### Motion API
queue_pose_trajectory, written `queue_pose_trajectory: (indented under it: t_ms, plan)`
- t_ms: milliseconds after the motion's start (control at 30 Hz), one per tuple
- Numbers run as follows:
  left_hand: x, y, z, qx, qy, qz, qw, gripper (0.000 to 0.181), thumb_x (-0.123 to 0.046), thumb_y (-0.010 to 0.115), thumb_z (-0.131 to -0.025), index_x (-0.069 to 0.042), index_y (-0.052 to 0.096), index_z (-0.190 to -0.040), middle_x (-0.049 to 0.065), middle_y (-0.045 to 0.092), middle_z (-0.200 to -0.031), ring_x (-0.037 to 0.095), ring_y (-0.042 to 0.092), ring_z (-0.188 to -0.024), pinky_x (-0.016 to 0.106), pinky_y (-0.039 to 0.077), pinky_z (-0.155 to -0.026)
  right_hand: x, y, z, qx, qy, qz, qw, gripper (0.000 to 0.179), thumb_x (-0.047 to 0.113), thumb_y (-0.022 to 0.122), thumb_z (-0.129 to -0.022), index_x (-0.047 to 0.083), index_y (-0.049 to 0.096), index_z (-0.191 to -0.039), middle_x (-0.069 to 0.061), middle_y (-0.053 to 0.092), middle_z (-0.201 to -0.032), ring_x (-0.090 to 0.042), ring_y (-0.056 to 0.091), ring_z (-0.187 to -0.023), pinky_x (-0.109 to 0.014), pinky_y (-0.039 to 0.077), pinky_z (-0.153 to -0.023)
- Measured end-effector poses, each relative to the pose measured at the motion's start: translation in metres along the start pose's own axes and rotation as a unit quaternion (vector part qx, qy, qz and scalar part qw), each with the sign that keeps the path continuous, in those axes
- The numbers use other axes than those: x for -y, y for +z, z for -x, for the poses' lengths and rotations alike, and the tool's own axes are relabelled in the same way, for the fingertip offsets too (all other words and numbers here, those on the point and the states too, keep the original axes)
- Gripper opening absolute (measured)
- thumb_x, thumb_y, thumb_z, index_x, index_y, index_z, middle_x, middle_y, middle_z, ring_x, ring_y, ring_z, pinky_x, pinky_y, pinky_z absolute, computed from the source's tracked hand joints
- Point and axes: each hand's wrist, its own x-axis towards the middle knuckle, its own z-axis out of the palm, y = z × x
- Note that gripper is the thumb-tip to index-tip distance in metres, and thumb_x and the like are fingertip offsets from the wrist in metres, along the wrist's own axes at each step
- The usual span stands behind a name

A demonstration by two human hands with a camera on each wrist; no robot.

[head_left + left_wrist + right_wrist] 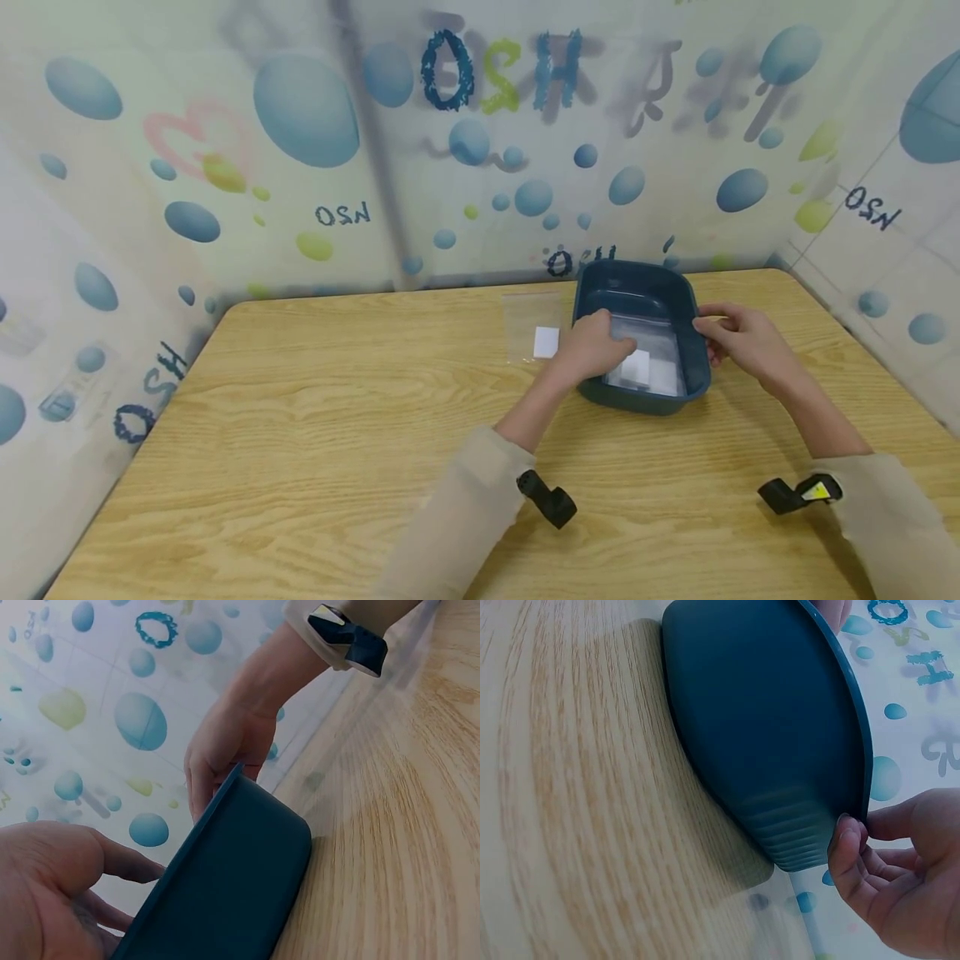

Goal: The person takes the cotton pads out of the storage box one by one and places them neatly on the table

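Observation:
A dark blue plastic bin point(645, 404) stands on the wooden table, near its back edge. Clear plastic bags point(660, 342) with a white square card point(636, 367) lie inside it. My left hand point(596, 343) reaches over the bin's left side, its fingertips inside; in the left wrist view the rim point(180, 855) hides part of the fingers, so whether they hold a bag is unclear. On the far side, my right hand point(742, 337) pinches the bin's right rim between thumb and fingers. The right wrist view shows this right hand point(907, 874) at the ribbed wall.
Left of the bin, a flat clear zip bag point(525, 312) lies on the table with a white square card point(547, 342) in it. A curtain point(450, 208) with blue and green bubbles hangs behind the table point(300, 433) and along its sides.

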Motion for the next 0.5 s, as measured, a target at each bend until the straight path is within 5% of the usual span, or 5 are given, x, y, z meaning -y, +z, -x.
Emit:
queue_pose_trajectory:
  t_ms: [133,300,500]
  plan:
    - [-0.0017,0.0043,-0.0026,0.01,-0.014,0.006,0.9998,0.06,-0.028,0.06,-0.101,0.004,0.041,-0.148,0.016,0.058,-0.128,0.019,0.056,-0.088,0.032,0.046,-0.076,-0.0005,0.0001,-0.0004,0.001,0.001,-0.001,1.0,0.056,0.025,0.05,-0.108,-0.017,0.037,-0.143,-0.006,0.064,-0.081,-0.012,0.06,-0.065,-0.032,0.056,-0.063]
    - [-0.0018,0.0073,-0.0067,0.022,-0.026,-0.003,0.9994,0.064,-0.029,0.058,-0.102,0.004,0.036,-0.151,0.014,0.059,-0.104,0.018,0.051,-0.067,0.033,0.046,-0.068,-0.001,-0.0001,-0.0013,0.001,0.0,0.0,1.0,0.055,0.025,0.05,-0.108,-0.016,0.038,-0.143,-0.007,0.065,-0.082,-0.012,0.06,-0.066,-0.033,0.056,-0.063]
    - [-0.0038,0.0092,-0.0087,0.028,-0.043,-0.002,0.9987,0.069,-0.03,0.057,-0.102,0.003,0.028,-0.155,0.014,0.061,-0.11,0.019,0.053,-0.067,0.034,0.047,-0.07,-0.0016,-0.001,-0.0008,0.002,-0.002,0.0,1.0,0.054,0.024,0.049,-0.108,-0.016,0.038,-0.142,-0.007,0.064,-0.081,-0.012,0.06,-0.066,-0.034,0.056,-0.063]
